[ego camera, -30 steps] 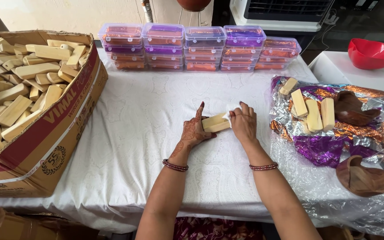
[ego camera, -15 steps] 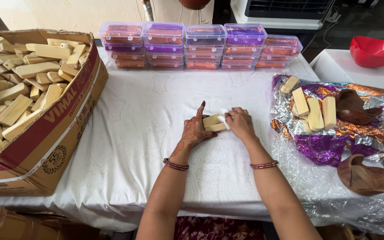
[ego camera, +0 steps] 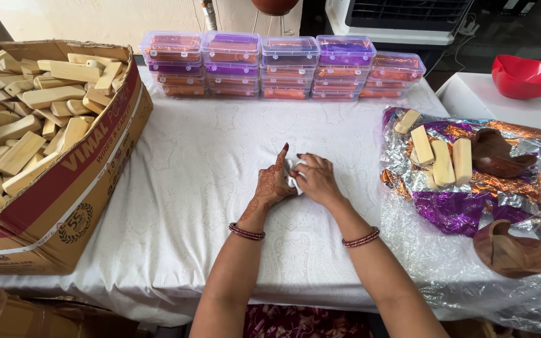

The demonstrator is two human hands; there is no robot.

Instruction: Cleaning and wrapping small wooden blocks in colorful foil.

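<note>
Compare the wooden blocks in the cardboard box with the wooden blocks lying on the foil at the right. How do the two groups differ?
The blocks in the cardboard box are many, heaped at all angles; the blocks on the foil are few, lying flat in a single layer. The box blocks sit inside brown walls; the foil blocks rest on open shiny sheet. Both groups are pale, oblong wood.

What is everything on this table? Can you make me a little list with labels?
left hand: touching a small white thing, mostly hidden
right hand: closed over the same thing
table cover: white cloth
left side: cardboard box full of pale wooden blocks
back row: stacked clear lidded boxes with orange and purple contents
right side: crinkly foil sheet with four wooden pieces and two brown wooden bowls
far right: red bowl
</note>
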